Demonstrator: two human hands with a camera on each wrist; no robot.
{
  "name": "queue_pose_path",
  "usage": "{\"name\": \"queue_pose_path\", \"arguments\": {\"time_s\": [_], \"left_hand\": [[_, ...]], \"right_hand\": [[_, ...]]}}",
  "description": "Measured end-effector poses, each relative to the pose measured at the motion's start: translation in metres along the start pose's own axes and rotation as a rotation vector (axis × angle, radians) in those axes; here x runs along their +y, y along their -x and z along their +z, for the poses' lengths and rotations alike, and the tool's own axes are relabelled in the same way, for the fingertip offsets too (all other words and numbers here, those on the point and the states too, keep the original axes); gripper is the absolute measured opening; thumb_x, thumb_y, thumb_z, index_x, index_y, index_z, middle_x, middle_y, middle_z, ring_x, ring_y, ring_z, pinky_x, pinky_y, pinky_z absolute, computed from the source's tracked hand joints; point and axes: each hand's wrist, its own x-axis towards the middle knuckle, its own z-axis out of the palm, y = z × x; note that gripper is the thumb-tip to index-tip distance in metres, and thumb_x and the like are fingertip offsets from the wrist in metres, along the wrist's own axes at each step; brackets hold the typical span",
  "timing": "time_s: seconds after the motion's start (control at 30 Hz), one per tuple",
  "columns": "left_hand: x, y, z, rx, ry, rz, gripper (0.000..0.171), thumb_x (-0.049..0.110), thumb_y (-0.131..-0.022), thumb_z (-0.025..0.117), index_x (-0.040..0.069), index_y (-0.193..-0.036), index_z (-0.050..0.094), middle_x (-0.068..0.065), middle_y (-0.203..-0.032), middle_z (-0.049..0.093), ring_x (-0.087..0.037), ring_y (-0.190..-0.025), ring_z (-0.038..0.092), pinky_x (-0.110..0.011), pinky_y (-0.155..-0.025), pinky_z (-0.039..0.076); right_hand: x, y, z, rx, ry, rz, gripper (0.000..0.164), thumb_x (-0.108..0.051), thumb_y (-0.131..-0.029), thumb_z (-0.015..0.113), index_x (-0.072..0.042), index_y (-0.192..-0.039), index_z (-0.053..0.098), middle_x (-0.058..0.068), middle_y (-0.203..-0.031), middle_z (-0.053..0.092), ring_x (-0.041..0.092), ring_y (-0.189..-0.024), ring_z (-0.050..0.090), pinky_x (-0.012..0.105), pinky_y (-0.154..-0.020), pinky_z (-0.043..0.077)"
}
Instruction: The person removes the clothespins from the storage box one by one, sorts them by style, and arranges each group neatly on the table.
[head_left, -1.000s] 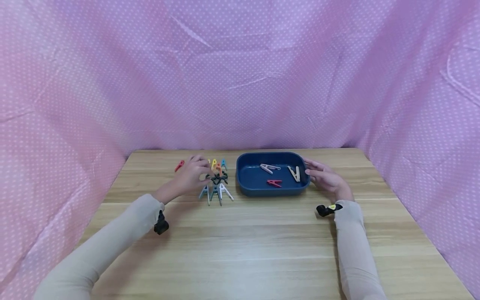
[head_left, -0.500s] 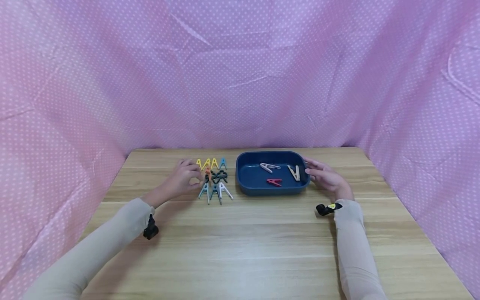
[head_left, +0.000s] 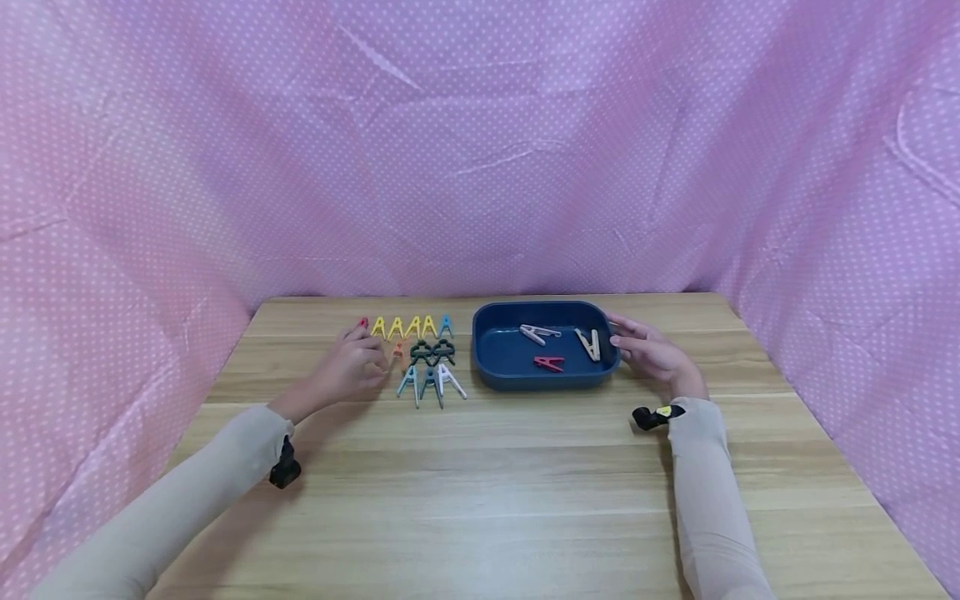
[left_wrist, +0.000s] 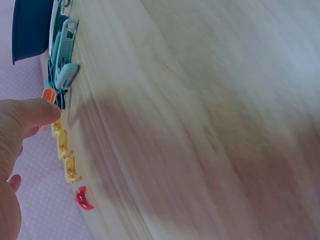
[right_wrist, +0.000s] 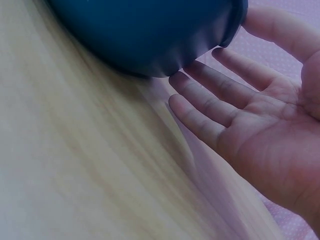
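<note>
My left hand pinches a small orange clothespin between thumb and fingers, just left of two dark green clothespins. In the left wrist view the orange clothespin shows past the thumb tip, partly hidden. Behind it stands a row of several yellow clothespins, with a blue one at the right end and a red one at the left, partly covered by my hand. On the right, my right hand touches the end of a dark blue bin with straight fingers, thumb by its rim.
Inside the bin lie a pale pink clothespin, a red clothespin and a cream clothespin. Nearer me than the green pair are blue-grey and white clothespins. Pink dotted cloth hangs behind the wooden table.
My left hand has moved left with the orange clothespin, from over the dark green ones to their left side, uncovering the yellow row. My right hand and the bin stay put.
</note>
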Motion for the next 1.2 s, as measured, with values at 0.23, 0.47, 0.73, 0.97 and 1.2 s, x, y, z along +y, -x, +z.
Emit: {"name": "queue_pose_path", "arguments": {"time_s": [0.23,0.47,0.73,0.97,1.2], "left_hand": [[-0.005,0.011,-0.002,-0.089,0.015,-0.024,0.015,0.009,-0.072,0.086,0.018,-0.076,0.075,0.002,-0.086,0.068,-0.023,-0.091,0.055,-0.051,-0.086,0.044],[-0.004,0.016,-0.005,-0.218,0.059,-0.083,0.02,0.012,-0.069,0.089,0.024,-0.076,0.075,0.007,-0.087,0.068,-0.02,-0.094,0.055,-0.051,-0.091,0.04],[-0.003,0.015,-0.006,-0.272,0.121,-0.126,0.023,0.012,-0.066,0.09,0.027,-0.074,0.074,0.01,-0.086,0.068,-0.018,-0.092,0.057,-0.049,-0.087,0.042],[-0.001,0.013,-0.006,-0.313,0.188,-0.161,0.022,0.011,-0.068,0.089,0.027,-0.077,0.076,0.013,-0.086,0.069,-0.019,-0.096,0.057,-0.051,-0.091,0.042],[0.002,0.012,-0.006,-0.331,0.204,-0.154,0.02,0.012,-0.069,0.089,0.025,-0.078,0.077,0.014,-0.085,0.07,-0.012,-0.089,0.056,-0.046,-0.09,0.044]], "right_hand": [[0.0,0.001,-0.001,0.007,0.009,0.008,0.06,0.008,-0.104,0.039,0.003,-0.16,0.018,-0.005,-0.14,0.058,0.005,-0.123,0.06,0.02,-0.101,0.049],[0.0,0.001,0.0,0.005,0.003,0.001,0.057,0.009,-0.104,0.038,0.001,-0.159,0.025,-0.004,-0.138,0.06,0.007,-0.122,0.06,0.021,-0.101,0.049],[-0.004,0.001,0.003,0.016,0.019,0.02,0.059,0.007,-0.104,0.04,0.003,-0.159,0.019,-0.004,-0.138,0.056,0.005,-0.122,0.059,0.02,-0.1,0.049],[-0.005,0.001,0.002,0.016,0.019,0.022,0.06,0.007,-0.104,0.04,0.004,-0.159,0.018,-0.004,-0.139,0.056,0.006,-0.122,0.059,0.02,-0.1,0.049],[-0.001,0.0,0.001,0.031,0.011,0.016,0.058,0.008,-0.104,0.04,0.002,-0.159,0.023,-0.005,-0.136,0.06,0.006,-0.121,0.06,0.021,-0.1,0.05]]}}
